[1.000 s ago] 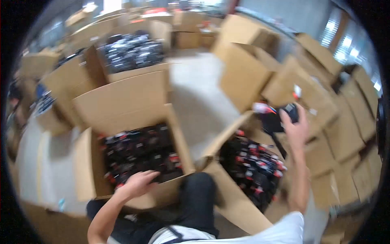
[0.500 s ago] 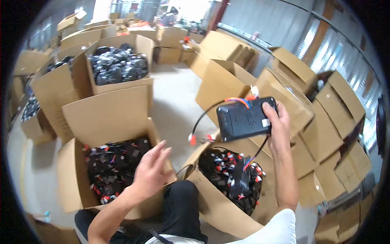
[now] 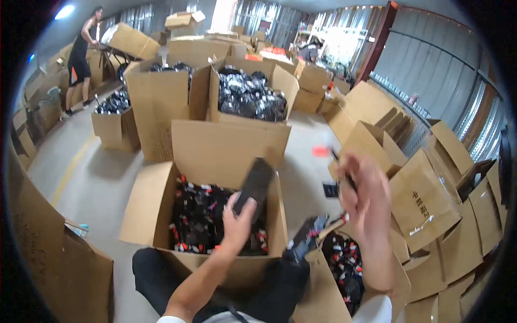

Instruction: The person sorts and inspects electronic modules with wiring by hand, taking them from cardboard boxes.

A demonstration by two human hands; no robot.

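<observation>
The left hand (image 3: 240, 218) is closed around a flat black device (image 3: 256, 180), a smooth, oblong slab that looks like hard plastic, held tilted over the open box (image 3: 229, 142), toward its far right corner. The right hand (image 3: 369, 199) is blurred, raised beyond the box's right edge with its fingers curled inward; a thin dark strand (image 3: 335, 155) with a red end shows at its fingertips, and whether they grip it cannot be told. A small dark square piece (image 3: 330, 189) appears just left of that hand. Inside the box, rough brown cardboard walls enclose a dense layer of black parts (image 3: 202, 215) dotted with red and white connectors. Another black unit (image 3: 308, 238) with a coloured wire lies slanting at the box's near right corner, beside the dark-trousered knee (image 3: 288, 277). To the right, a second box (image 3: 326, 293) carries a tangle of similar black parts (image 3: 344, 264), partly hidden behind the right forearm. Beyond the far edge stand cartons of glossy, crinkled black packages (image 3: 250, 94); folded and stacked cartons (image 3: 425, 202) crowd the right side. A co-worker (image 3: 82, 54) at the upper left leans toward a brown carton (image 3: 132, 42).
</observation>
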